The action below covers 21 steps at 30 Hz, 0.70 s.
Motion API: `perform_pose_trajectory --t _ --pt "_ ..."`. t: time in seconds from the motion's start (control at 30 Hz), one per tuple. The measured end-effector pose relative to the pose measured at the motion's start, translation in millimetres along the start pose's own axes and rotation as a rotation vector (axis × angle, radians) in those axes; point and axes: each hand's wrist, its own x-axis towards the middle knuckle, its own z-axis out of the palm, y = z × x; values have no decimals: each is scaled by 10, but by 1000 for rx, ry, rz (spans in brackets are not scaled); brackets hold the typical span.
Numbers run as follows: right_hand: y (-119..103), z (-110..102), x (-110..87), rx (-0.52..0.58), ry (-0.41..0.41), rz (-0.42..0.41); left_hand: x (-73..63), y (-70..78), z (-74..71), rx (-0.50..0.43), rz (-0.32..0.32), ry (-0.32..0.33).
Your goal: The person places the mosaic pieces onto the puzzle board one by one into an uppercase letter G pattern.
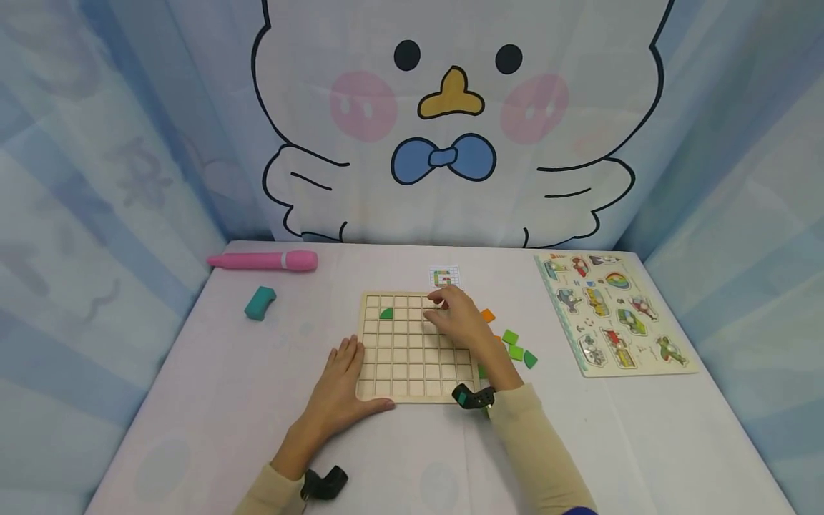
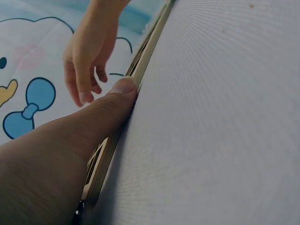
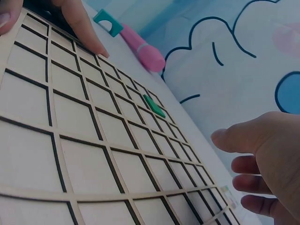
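A square wooden grid board lies on the table, and one green piece with a rounded side sits in a cell near its far left corner. My left hand rests along the board's left side, fingers straight and spread, its thumb on the near edge. Above the far right part of the board hovers my right hand. In the right wrist view that hand has its thumb apart from loosely bent fingers, with nothing between them.
Right of the board lie several loose pieces, among them an orange one and a green one. A small pattern card lies behind the board. Further right is a picture puzzle board; at far left are a pink pen-like tool and a teal block.
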Motion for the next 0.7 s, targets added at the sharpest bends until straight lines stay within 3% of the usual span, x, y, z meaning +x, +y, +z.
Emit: perform_pose_trajectory --t 0.3,0.7 --pt "136 -217 -213 -41 82 29 1 -1 0 4 6 7" --pt "359 -488 -501 -87 130 153 -8 -4 8 2 11 5"
